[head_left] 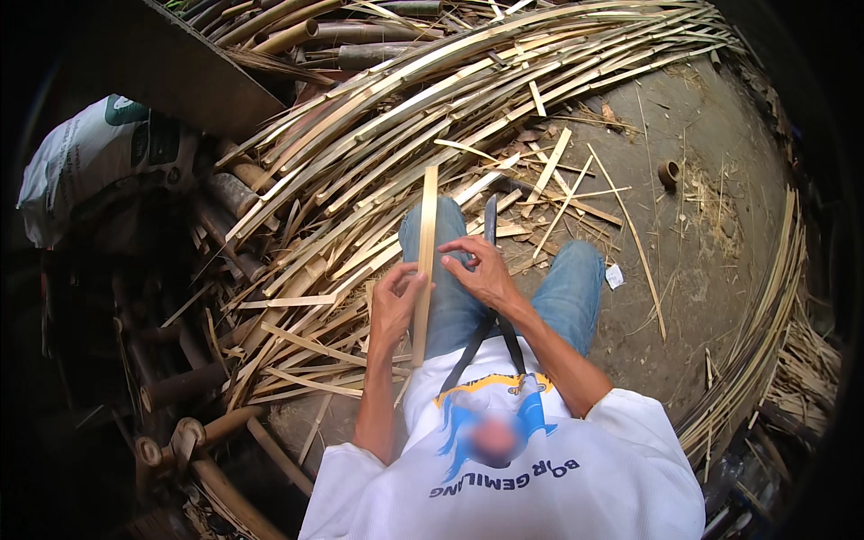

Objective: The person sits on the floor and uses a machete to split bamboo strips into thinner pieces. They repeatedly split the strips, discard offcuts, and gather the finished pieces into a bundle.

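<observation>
A pale, flat bamboo strip (428,211) stands lengthwise over my left thigh. My left hand (392,301) is closed around the strip near its middle, thumb on the front. Just right of the strip is my right hand (487,274), its fingers apart and bent toward the strip, with nothing seen in them. Whether its fingertips touch the strip I cannot tell. Behind the right hand a dark, narrow blade-like piece (490,219) sticks up between my knees; its lower part is hidden by the hand. Dark straps (465,367) lie across my lap.
Long split bamboo strips (387,117) lie heaped in front and to the left. Shorter offcuts (549,171) are scattered past my knees. More thin strips (781,306) curve along the right. At left are a white sack (85,162) and bamboo poles (225,423).
</observation>
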Tool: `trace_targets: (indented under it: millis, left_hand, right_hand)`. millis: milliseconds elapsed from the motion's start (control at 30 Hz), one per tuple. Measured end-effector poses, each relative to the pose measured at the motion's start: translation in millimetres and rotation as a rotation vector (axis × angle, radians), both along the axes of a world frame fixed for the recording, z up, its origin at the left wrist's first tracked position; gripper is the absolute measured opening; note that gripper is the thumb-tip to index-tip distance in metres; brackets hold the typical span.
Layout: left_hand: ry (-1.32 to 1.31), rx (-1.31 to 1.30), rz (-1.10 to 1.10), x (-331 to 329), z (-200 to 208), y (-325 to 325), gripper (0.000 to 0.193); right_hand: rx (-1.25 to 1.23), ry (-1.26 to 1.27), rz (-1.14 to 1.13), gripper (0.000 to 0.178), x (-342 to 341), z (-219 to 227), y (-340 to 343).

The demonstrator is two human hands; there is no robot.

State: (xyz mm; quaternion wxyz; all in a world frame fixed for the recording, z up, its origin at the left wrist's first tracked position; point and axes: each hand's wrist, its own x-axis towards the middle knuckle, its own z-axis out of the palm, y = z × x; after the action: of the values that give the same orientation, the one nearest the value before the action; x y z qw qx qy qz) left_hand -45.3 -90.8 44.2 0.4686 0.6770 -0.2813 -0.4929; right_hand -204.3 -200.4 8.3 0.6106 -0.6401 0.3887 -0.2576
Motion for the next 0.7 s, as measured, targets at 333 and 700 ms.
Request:
trace_targets:
  millis: [333,700]
  left_hand:
    - [-0.282,0.006,-0.079,2.3,18.1,-28.3,0.022]
    - [-0.718,-0.245,-0.008,-17.7,19.0,-24.7,0.015]
  right_hand:
    - [0.326,-0.214,0.081,0.018,7.5,18.7,-12.0]
    - [0.071,-0.104,-0.022,0.025,20.3,2.1,-1.0]
